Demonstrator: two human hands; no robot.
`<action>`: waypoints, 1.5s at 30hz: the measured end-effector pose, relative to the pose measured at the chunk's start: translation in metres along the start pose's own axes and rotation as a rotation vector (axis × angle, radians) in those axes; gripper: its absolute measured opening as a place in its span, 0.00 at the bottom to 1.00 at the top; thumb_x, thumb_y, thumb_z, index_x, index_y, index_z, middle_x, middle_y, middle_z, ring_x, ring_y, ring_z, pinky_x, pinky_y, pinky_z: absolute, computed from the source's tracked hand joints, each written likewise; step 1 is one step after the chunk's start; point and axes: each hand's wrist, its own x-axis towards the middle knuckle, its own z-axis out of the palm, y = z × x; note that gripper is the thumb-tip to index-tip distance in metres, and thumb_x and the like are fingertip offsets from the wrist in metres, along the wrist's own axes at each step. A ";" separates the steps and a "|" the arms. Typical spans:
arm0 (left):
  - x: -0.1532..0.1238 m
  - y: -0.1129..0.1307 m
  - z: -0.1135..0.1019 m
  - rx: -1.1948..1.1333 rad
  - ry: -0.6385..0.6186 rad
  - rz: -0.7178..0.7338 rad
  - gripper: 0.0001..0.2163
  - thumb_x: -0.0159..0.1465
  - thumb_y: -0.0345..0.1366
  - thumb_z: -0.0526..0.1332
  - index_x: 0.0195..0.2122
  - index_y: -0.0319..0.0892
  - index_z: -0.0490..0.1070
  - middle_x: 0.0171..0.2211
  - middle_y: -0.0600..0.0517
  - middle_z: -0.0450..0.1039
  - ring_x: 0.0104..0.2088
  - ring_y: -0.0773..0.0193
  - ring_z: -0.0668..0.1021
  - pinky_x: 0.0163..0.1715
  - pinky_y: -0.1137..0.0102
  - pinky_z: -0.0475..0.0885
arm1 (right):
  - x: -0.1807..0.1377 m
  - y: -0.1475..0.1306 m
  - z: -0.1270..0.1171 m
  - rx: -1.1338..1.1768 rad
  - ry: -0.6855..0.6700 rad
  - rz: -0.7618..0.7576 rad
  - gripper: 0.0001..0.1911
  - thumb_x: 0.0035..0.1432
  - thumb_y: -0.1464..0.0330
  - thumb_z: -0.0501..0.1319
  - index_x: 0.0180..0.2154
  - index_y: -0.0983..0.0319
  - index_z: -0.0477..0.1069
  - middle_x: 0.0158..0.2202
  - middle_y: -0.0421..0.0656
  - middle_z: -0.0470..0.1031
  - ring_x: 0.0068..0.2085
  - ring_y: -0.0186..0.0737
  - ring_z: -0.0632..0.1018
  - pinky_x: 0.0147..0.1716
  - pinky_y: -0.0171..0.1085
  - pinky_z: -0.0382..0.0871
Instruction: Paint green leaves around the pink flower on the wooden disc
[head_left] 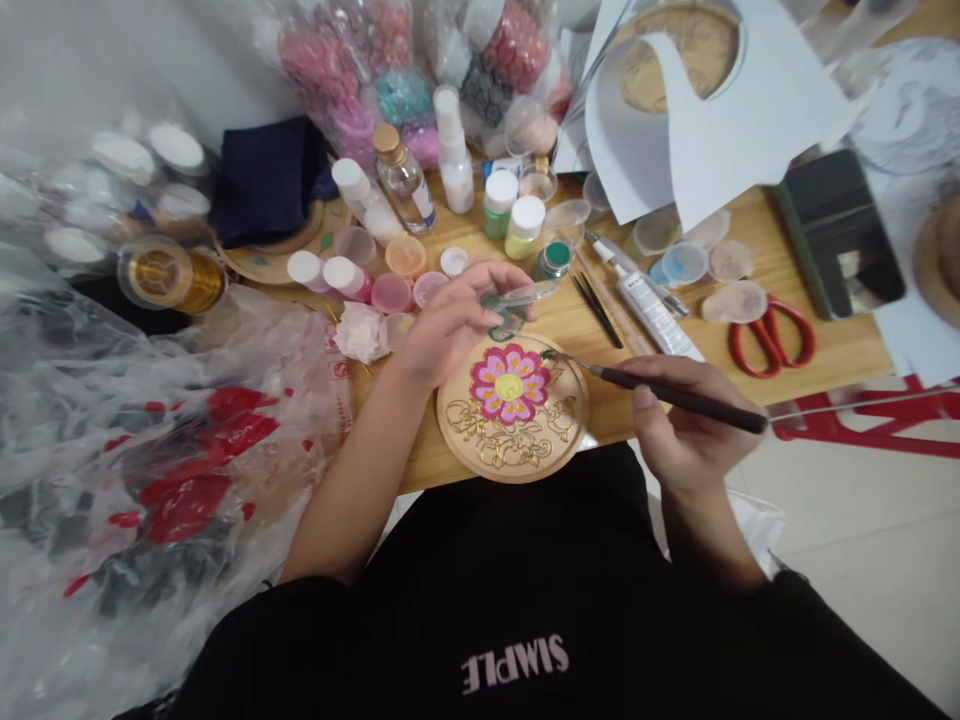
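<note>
A round wooden plaque (pixel 517 460) lies at the table's front edge, with a pink flower (pixel 511 384) and gold wire scrollwork on it. My left hand (pixel 461 315) holds a small clear plastic cup (pixel 514 310) with green stuff in it, just above the plaque's far edge. In my right hand (pixel 686 425) is a thin dark-handled tool (pixel 675 395). Its fine metal tip touches or hovers over the wire leaf right of the flower, where some dark green shows; contact is hard to tell. An uncapped jar of green (pixel 554 260) stands behind my left hand.
Black tweezers (pixel 598 310), a white tube (pixel 652 310) and red scissors (pixel 772 335) lie to the right, near a dark phone (pixel 840 235). Bottles and paint jars (pixel 499 205) crowd the back. A gold wire spool (pixel 172 275) and plastic bags (pixel 187 460) fill the left.
</note>
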 end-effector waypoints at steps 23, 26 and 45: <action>0.001 -0.001 0.000 -0.001 0.026 -0.006 0.14 0.45 0.32 0.61 0.35 0.40 0.74 0.33 0.52 0.74 0.36 0.64 0.78 0.39 0.67 0.72 | 0.006 -0.007 0.002 -0.051 -0.010 -0.067 0.07 0.55 0.72 0.64 0.38 0.58 0.77 0.32 0.41 0.81 0.32 0.39 0.83 0.30 0.39 0.79; 0.001 -0.001 0.000 0.015 0.025 -0.008 0.14 0.45 0.32 0.61 0.35 0.40 0.73 0.33 0.52 0.73 0.36 0.63 0.78 0.39 0.66 0.72 | 0.006 -0.008 0.002 -0.056 -0.012 -0.069 0.07 0.55 0.72 0.64 0.38 0.57 0.76 0.32 0.41 0.81 0.32 0.40 0.83 0.30 0.40 0.79; 0.001 -0.002 0.000 0.016 0.008 0.003 0.13 0.46 0.32 0.61 0.35 0.40 0.73 0.33 0.52 0.74 0.36 0.62 0.78 0.42 0.64 0.73 | 0.008 -0.010 0.001 -0.057 -0.046 -0.085 0.07 0.54 0.72 0.64 0.37 0.57 0.76 0.31 0.41 0.81 0.32 0.40 0.83 0.29 0.40 0.79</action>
